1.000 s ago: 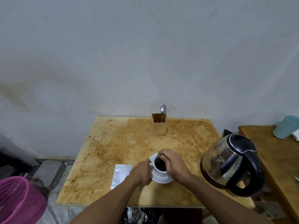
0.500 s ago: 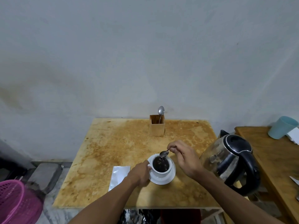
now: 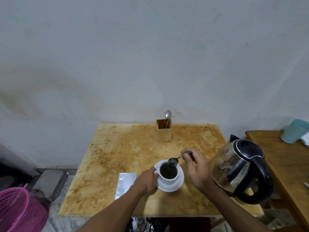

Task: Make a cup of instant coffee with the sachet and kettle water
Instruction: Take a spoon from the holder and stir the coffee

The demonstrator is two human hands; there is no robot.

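Head view: right hand [image 3: 198, 169] pinches the handle of a spoon [image 3: 173, 161], bowl held just above the far rim of the white cup [image 3: 168, 173]; cup holds dark coffee and sits on a saucer [image 3: 173, 186]. Left hand [image 3: 147, 181] closed on the cup's near-left side, sachet [image 3: 125, 184] flat on the surface [image 3: 117, 156] just left of it. Kettle [image 3: 240, 168] stands just right of the right hand.

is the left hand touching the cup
Touching. The head view shows the left hand with its fingers against the handle side of the cup, no gap between them, steadying it on the saucer.
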